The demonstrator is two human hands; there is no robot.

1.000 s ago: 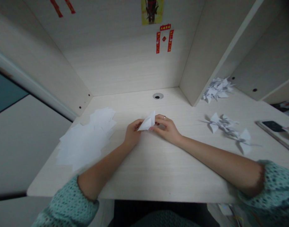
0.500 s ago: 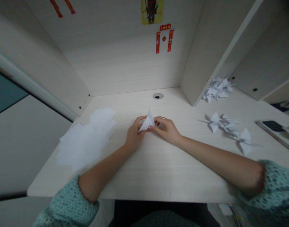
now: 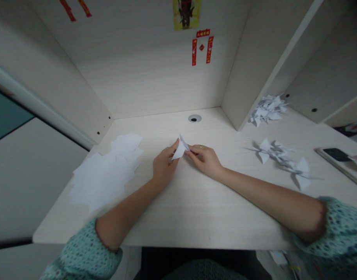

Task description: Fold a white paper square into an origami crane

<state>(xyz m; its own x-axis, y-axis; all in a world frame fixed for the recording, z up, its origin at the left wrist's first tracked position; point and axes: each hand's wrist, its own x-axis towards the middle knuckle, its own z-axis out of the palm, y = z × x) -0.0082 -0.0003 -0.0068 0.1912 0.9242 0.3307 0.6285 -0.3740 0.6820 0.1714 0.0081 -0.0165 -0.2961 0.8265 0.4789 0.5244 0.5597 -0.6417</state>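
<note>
Between my two hands, above the middle of the desk, is a small folded white paper with a pointed tip facing up and away. My left hand pinches its left side between thumb and fingers. On the other side, my right hand, with a ring on one finger, grips the right edge between thumb and forefinger. Loose white paper sheets lie spread to the left of my left hand. Several folded paper cranes rest to the right, beyond my right forearm.
A heap of more folded paper pieces sits behind the upright divider at the back right. Near the right edge lies a phone. A cable hole is set in the desk near the back panel.
The folded paper has turned and its flaps look more spread. My left fingers have shifted along its left side, and my right fingers now hold its right edge.
</note>
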